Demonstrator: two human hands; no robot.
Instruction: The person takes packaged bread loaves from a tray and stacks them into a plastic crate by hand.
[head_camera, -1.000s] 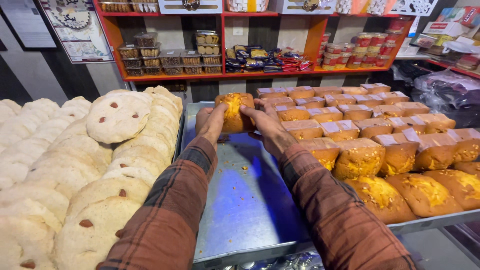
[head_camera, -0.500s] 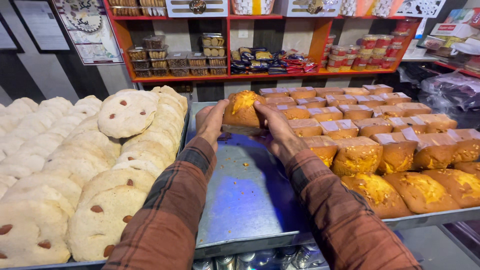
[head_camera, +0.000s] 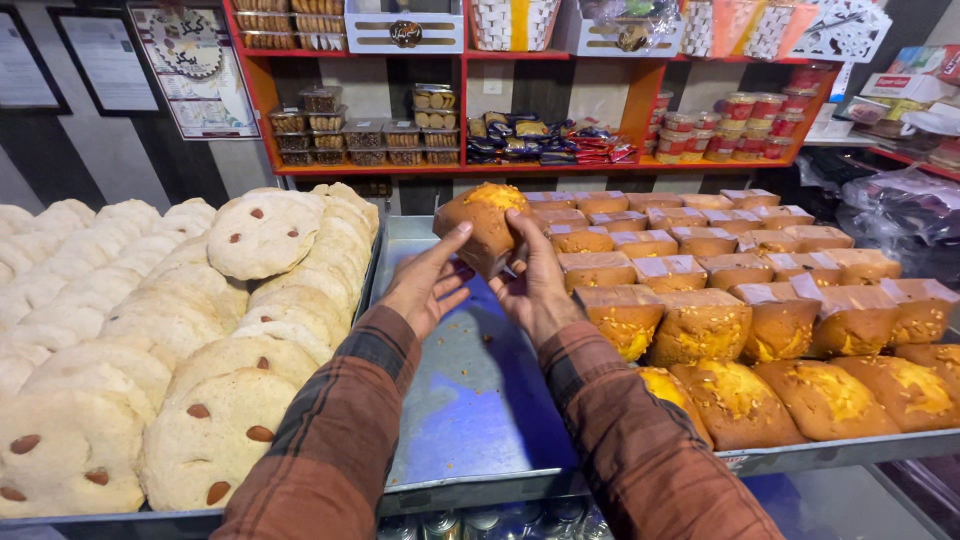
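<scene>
- Hands meet over the far end of a metal tray (head_camera: 480, 400), both closed on one golden-brown cake (head_camera: 485, 228) that is lifted clear of the tray surface.
- The left hand (head_camera: 428, 285) curls around the cake's left and lower side, thumb up against its near face, fingers tucked beneath.
- The right hand (head_camera: 535, 285) grips the cake's right side; its thumb lies up the near face and the fingers wrap round behind.
- The cake is tilted, its yellow, crumb-topped surface turned up and away toward the far side.
- Both forearms wear plaid sleeves (head_camera: 330, 440) in red-brown and dark checks, reaching in from the near edge.
- The left half of the tray shows bare metal with a bluish sheen below the hands.
- The right half of the tray is packed with rows of similar cakes (head_camera: 760, 320), touching one another, some with paper bands round their sides; the nearest ones lie tipped so their yellow tops face the camera.
- To the left, a second tray carries overlapping rows of pale round biscuits (head_camera: 150, 350), several studded with almonds.
- On the far wall stands a red shelf unit (head_camera: 520, 165) holding clear plastic tubs (head_camera: 365, 135), dark wrapped packets (head_camera: 540, 140) and red-lidded jars (head_camera: 735, 125).
- Framed posters (head_camera: 190, 60) hang on the wall far left of the shelves.
</scene>
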